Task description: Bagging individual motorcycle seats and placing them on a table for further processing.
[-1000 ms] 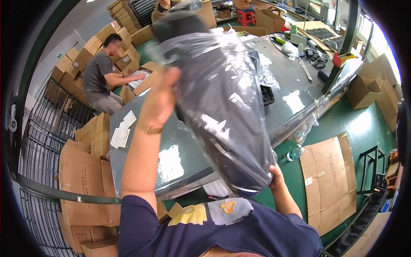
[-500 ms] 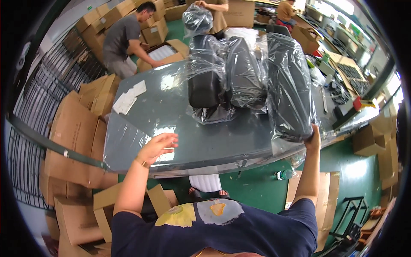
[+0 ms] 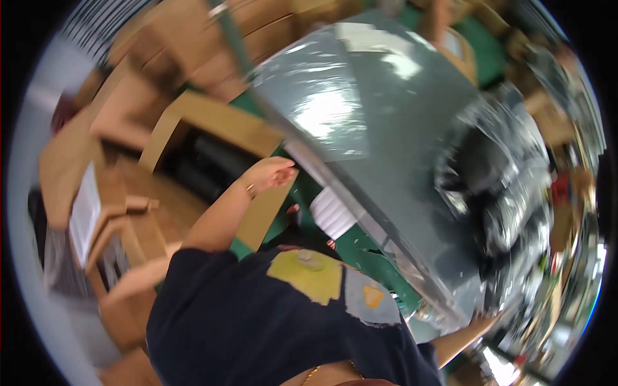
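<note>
Right hand (image 3: pixel 485 321) blurry, contact with plastic wrapping (image 3: pixel 515 222) unclear

Beyond the two hands, the left hand (image 3: pixel 273 174) and the right hand (image 3: pixel 486 320), spreads a large grey worktable (image 3: pixel 412 199), its top carrying white reflections (image 3: pixel 328 109) of light. Between the hands, below the near edge, appears green floor (image 3: pixel 362 248). Farther out past the left hand rise a greenish metal post (image 3: pixel 232 38) and dark metal bars (image 3: pixel 106 32). Beyond the right hand, a bright strip (image 3: pixel 602 251) is perhaps a window, but too blurred.
</note>
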Available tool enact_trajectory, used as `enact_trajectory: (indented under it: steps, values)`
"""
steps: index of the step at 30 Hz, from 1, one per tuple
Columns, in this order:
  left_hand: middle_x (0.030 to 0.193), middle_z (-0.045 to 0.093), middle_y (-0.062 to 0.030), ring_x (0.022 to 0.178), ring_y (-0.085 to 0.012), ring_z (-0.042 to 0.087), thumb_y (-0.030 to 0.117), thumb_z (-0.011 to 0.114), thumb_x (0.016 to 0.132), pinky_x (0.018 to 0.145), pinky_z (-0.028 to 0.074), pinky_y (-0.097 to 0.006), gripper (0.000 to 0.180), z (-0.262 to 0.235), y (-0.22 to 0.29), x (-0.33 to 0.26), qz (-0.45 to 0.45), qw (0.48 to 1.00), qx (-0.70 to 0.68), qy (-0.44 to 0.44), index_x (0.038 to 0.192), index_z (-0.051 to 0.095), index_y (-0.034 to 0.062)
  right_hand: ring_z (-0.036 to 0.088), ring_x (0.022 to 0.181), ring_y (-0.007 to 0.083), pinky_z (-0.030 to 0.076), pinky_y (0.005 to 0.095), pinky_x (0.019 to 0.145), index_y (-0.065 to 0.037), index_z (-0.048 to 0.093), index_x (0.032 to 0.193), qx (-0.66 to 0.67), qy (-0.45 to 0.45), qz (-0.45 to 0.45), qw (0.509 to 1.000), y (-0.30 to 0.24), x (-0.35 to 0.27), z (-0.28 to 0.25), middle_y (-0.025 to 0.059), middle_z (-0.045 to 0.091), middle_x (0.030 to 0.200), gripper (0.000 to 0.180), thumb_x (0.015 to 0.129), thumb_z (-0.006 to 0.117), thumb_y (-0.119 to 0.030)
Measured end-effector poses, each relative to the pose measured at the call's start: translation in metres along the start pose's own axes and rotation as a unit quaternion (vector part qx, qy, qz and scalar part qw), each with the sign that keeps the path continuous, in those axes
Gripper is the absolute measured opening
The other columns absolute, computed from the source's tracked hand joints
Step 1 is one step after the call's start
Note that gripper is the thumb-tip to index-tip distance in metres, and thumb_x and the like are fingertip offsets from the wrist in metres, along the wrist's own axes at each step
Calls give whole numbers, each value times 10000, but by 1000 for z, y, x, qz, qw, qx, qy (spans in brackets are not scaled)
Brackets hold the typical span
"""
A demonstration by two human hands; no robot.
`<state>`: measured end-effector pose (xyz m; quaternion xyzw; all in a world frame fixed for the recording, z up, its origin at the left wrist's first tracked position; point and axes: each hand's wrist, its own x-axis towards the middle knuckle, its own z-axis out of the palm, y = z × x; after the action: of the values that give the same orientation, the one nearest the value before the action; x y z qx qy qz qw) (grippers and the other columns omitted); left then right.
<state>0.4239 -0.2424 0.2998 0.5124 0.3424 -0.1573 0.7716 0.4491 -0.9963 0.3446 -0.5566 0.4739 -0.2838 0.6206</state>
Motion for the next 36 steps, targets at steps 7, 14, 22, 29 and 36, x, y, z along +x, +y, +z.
enact_trajectory:
  steps: [7, 14, 22, 29, 36]
  values:
    - [795, 580, 27, 718, -99, 563, 240, 574, 880, 669, 477, -287, 102, -143, -102, 42, -91, 978, -100, 156, 889, 560, 139, 617, 881, 214, 538, 293, 734, 34, 599, 1091, -89, -82, -423, 898, -53, -173, 152, 108, 628, 1056, 253, 875, 584, -97]
    - [831, 556, -21, 746, -149, 552, 218, 583, 864, 729, 488, -362, 149, -214, -187, 123, -172, 915, -172, 322, 970, 571, 114, 606, 777, 133, 491, 239, 678, -4, 590, 1091, -329, -615, -311, 646, 91, -382, 341, 81, 634, 947, 224, 869, 561, -24]
    - [1249, 503, -130, 1156, -279, 478, 285, 710, 783, 953, 383, -465, 673, -282, -289, 247, -268, 854, -166, 414, 1331, 376, 84, 351, 581, 38, 306, 175, 511, -78, 461, 772, -468, -603, -386, 518, 180, -439, 395, -39, 385, 694, 285, 724, 742, -69]
    - [1407, 342, -194, 1301, -321, 339, 426, 859, 553, 1037, 311, -433, 1213, -285, -300, 293, -206, 803, -407, 383, 1405, 133, -41, 352, 621, 63, 325, 195, 525, -87, 407, 758, -535, -580, -331, 517, 165, -438, 396, -27, 363, 741, 379, 690, 776, -138]
    - [1406, 356, -132, 1306, -306, 313, 507, 810, 589, 1015, 279, -501, 1109, -291, -277, 249, -173, 809, -460, 324, 1403, 220, 38, 384, 606, 67, 368, 206, 530, -82, 422, 776, -562, -584, -366, 458, 164, -448, 403, -19, 380, 740, 418, 739, 765, -318]
